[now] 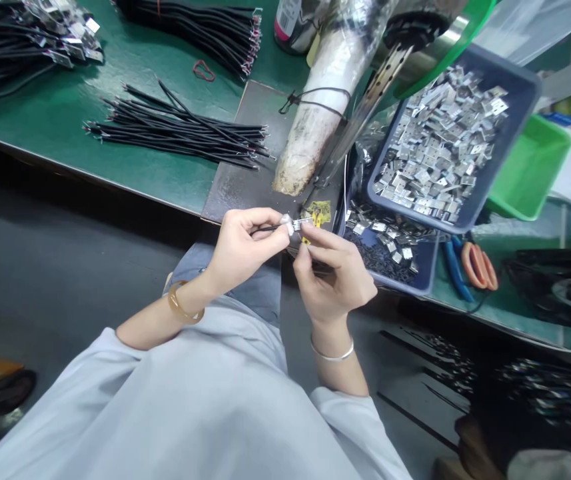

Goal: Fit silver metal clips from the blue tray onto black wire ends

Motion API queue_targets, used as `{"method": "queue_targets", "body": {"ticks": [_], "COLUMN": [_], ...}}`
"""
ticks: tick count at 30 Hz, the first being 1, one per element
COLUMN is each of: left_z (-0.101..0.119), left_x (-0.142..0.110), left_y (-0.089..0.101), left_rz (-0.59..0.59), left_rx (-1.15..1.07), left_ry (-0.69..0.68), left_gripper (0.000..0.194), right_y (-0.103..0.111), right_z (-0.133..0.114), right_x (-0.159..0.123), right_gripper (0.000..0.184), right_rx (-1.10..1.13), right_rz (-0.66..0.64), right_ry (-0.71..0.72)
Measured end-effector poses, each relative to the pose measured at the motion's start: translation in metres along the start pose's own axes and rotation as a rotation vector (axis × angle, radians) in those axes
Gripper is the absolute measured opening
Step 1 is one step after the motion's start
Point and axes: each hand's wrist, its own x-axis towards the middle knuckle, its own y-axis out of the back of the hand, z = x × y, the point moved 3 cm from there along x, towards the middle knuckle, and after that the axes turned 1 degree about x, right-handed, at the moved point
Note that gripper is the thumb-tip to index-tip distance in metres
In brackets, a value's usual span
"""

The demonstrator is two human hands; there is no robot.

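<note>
My left hand (248, 243) pinches a short black cable (264, 230) near its end, with a whitish covering on the fingertips. At that end sits a small silver metal connector (303, 222). My right hand (334, 270) has its thumb and index finger closed at the connector's other side. Both hands meet over the front edge of a dark work plate (230, 190). Just behind the fingers is a yellow piece (319, 213), partly hidden by my right hand. A pile of black cables (180, 130) with stripped ends lies left of the plate.
A grimy white tube (315, 127) and a perforated metal rod (378, 83) slant down over the plate. To the right stand a bin of metal shells (435, 153), a lower tray (420, 283), a green box (530, 173) and pliers (478, 267). More cable bundles (205, 30) lie behind.
</note>
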Motion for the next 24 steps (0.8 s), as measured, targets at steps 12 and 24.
{"method": "queue_targets", "body": {"ticks": [12, 24], "left_z": [0.005, 0.013], "left_x": [0.008, 0.010], "left_y": [-0.004, 0.000], "left_rz": [0.015, 0.032], "left_rx": [0.046, 0.085], "left_ry": [-0.053, -0.111], "left_gripper": [0.012, 0.011], "right_y": [-0.003, -0.001], "right_z": [0.004, -0.002], "right_x": [0.014, 0.021], "right_gripper": [0.014, 0.016], "right_rx": [-0.007, -0.028], "right_rz": [-0.006, -0.030], "right_ry": [-0.143, -0.139]}}
